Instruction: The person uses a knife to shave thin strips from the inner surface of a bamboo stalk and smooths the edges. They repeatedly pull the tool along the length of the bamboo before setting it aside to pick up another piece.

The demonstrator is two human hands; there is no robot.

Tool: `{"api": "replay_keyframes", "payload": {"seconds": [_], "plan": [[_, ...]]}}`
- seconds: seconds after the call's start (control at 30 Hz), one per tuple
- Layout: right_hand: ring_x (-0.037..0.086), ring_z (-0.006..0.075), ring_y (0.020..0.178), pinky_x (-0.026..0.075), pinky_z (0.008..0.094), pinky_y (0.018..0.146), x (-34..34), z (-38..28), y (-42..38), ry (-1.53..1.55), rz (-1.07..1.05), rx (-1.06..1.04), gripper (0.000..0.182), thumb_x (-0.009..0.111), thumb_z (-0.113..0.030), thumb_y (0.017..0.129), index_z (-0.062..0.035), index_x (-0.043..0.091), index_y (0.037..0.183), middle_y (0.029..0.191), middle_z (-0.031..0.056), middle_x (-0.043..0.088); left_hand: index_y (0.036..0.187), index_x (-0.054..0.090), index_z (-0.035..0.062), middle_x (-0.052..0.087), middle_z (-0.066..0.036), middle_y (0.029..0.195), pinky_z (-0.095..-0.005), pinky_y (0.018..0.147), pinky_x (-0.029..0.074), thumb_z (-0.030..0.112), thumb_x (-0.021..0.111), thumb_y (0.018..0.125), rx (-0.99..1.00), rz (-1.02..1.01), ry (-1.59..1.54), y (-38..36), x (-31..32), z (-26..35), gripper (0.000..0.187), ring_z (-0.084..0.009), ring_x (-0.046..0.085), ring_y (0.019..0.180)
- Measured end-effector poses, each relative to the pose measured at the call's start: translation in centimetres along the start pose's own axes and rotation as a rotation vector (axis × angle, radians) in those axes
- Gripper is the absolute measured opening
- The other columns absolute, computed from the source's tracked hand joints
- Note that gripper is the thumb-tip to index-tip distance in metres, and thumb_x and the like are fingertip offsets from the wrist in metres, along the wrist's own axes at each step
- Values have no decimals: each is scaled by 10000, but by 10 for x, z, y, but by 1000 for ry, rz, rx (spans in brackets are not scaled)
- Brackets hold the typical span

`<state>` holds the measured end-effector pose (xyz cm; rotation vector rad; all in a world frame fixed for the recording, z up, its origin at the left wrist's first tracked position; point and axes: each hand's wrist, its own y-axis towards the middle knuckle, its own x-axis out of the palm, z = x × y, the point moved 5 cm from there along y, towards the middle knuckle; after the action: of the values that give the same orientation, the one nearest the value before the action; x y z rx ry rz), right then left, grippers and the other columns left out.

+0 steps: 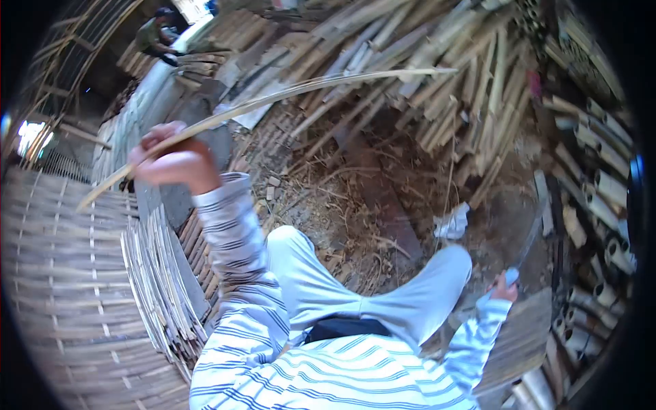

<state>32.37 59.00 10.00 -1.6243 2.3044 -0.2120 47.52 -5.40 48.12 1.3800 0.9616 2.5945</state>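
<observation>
My left hand (172,161) is raised at the left and shut on a long thin bamboo strip (287,92), which arcs up and to the right over the ground. My right hand (504,287) rests low at the right, shut on the handle of a long knife (529,242) whose blade points up and away. My knees in light trousers are spread between the two hands. Both sleeves are striped white and blue.
A woven bamboo mat (61,273) lies at the left, with a bundle of split strips (160,287) beside it. Split bamboo is heaped at the back (437,61), cut bamboo tubes (601,205) are stacked at the right. Another person (156,37) crouches far back left.
</observation>
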Motion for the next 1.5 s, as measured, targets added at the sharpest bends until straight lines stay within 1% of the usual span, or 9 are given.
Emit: {"api": "replay_keyframes", "payload": {"seconds": [0.13,0.47,0.6,0.9,1.0,1.03,1.13,1.3,1.5], "plan": [[481,132,393,402,297,366,9,-18,2,-72,45,3,187,583,-161,812,-18,512,714,529,48,503,530,234,163,230,0,496,-270,404,243,267,448,699,184,-145,94,49,-7,45,292,-135,265,404],[492,132,395,414,294,361,18,-33,-6,-159,135,-57,200,577,-101,775,34,547,919,572,55,518,734,361,68,272,-29,615,-271,403,231,168,509,568,-159,-600,-200,132,-22,126,244,-134,265,466],[524,153,420,434,303,381,56,-37,-34,-278,75,-116,290,622,-156,758,32,550,966,630,88,558,736,364,43,271,-53,623,-279,425,235,191,476,622,-156,-554,18,103,-16,112,218,-150,249,488],[649,381,876,510,443,792,250,-44,-143,-624,-593,-312,460,655,-384,811,-91,538,1145,937,225,658,736,352,39,283,-57,618,-264,404,242,163,410,711,-154,-663,97,78,26,89,140,-141,265,482],[650,381,851,527,409,762,294,-31,-163,-685,-696,-302,476,661,-399,812,-51,564,1121,897,234,655,756,387,8,365,-81,634,-257,409,318,156,394,744,-196,-798,76,74,47,85,149,-160,364,488],[648,389,822,523,417,723,304,-35,-166,-668,-703,-319,452,623,-414,841,-48,570,1101,855,236,649,929,476,-103,576,-193,804,-285,537,498,191,374,855,44,-315,426,70,42,91,321,-265,606,660],[631,408,704,491,439,593,321,-71,-173,-454,-658,-496,425,480,-439,934,-40,585,1034,697,227,613,1104,448,-245,562,-323,1074,-376,727,596,257,336,870,22,-334,545,80,48,84,564,-371,624,973],[595,391,531,449,465,433,326,-140,-190,-175,-576,-782,390,447,-405,951,-22,514,913,557,197,559,1149,474,-180,586,-247,1113,-319,752,557,250,336,933,198,-372,550,25,86,81,501,-282,634,940],[596,460,869,492,508,756,350,69,-98,-883,-478,-152,574,382,-567,911,-55,566,1091,878,287,610,1173,475,-146,590,-210,1122,-286,704,545,177,388,937,288,-460,585,28,87,80,410,-247,646,873]]}}
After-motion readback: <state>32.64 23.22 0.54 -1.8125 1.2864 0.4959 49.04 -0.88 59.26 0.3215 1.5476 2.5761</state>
